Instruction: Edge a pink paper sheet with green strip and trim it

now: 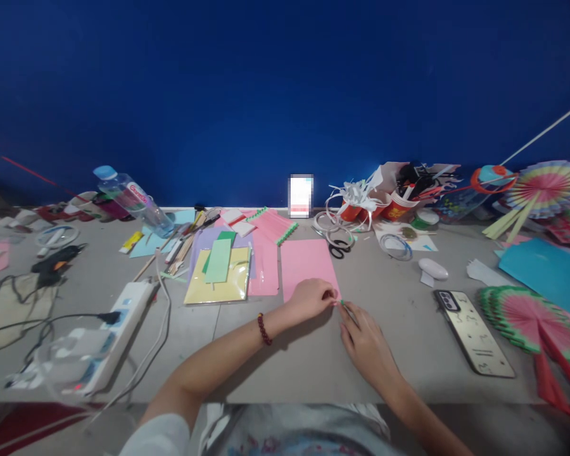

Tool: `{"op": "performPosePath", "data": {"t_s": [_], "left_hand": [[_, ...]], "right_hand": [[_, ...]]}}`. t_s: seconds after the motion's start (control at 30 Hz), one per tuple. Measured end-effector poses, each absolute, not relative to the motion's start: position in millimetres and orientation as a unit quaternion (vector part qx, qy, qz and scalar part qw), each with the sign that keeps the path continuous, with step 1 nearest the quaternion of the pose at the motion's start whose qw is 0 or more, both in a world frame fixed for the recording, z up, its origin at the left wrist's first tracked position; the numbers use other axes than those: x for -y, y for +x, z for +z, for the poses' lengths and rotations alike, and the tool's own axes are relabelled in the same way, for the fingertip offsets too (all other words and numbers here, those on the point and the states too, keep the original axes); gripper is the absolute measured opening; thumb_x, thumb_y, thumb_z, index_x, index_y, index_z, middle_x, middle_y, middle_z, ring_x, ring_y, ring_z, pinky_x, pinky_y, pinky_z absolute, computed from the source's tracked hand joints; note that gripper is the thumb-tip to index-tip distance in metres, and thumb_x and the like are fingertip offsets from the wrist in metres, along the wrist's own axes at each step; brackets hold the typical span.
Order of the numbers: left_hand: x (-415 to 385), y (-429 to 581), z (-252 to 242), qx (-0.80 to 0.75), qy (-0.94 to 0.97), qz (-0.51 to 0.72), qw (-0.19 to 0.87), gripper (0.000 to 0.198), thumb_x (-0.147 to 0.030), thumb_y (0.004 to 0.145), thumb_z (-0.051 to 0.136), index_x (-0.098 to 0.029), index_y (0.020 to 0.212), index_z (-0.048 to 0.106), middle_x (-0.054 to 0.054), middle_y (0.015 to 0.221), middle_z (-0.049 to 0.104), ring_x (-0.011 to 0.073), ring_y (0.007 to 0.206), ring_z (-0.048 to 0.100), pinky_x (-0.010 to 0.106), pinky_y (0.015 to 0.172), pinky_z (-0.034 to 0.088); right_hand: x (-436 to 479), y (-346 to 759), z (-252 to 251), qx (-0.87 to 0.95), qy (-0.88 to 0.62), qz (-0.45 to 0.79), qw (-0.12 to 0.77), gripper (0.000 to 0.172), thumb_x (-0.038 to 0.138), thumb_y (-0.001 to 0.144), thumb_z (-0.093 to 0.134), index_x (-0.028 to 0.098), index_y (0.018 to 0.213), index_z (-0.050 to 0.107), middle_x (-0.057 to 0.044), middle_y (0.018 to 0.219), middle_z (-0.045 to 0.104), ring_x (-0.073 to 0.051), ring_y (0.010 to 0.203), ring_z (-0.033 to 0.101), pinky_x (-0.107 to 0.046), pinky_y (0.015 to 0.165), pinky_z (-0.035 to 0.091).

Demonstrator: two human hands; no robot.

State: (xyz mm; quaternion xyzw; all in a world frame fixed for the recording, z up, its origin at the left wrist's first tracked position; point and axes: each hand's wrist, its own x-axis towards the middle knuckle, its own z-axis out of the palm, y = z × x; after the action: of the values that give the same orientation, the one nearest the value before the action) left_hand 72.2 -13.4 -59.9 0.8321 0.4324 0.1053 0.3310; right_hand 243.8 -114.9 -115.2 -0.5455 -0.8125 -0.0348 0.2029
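Note:
A pink paper sheet [308, 265] lies flat on the grey table in front of me. My left hand [313, 299] is closed over its lower right corner, thumb and fingers pinched on a small pink piece with a bit of green at its right end. My right hand [363, 339] meets it from the right, fingers closed at the green end of that piece. The fingertips of both hands nearly touch. Fingers partly hide the small piece. Left of the sheet are a yellow sheet in a clear sleeve [218, 292] and light green paper [218, 261].
Black scissors [340, 249] lie behind the hands. A phone [475, 332] and a pink-green paper fan [517, 310] are at the right. At the left are a power strip [123, 335], a glue gun [57, 266] and a tilted bottle [137, 199]. Red cups [399, 208] stand at the back.

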Motion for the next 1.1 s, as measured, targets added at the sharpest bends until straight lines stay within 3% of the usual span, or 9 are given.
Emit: {"op": "performPosePath", "data": {"t_s": [1.1], "left_hand": [[9.9, 75.0, -55.4, -0.438, 0.814, 0.087, 0.372, 0.01, -0.022, 0.08, 0.057, -0.019, 0.088, 0.061, 0.001, 0.086, 0.069, 0.0148, 0.075, 0.06, 0.023, 0.061, 0.038]], "right_hand": [[118.6, 240.4, -112.5, 0.824, -0.528, -0.083, 0.188, 0.037, 0.017, 0.094, 0.039, 0.012, 0.127, 0.056, -0.012, 0.121, 0.064, -0.024, 0.106, 0.057, -0.038, 0.089, 0.045]]}}
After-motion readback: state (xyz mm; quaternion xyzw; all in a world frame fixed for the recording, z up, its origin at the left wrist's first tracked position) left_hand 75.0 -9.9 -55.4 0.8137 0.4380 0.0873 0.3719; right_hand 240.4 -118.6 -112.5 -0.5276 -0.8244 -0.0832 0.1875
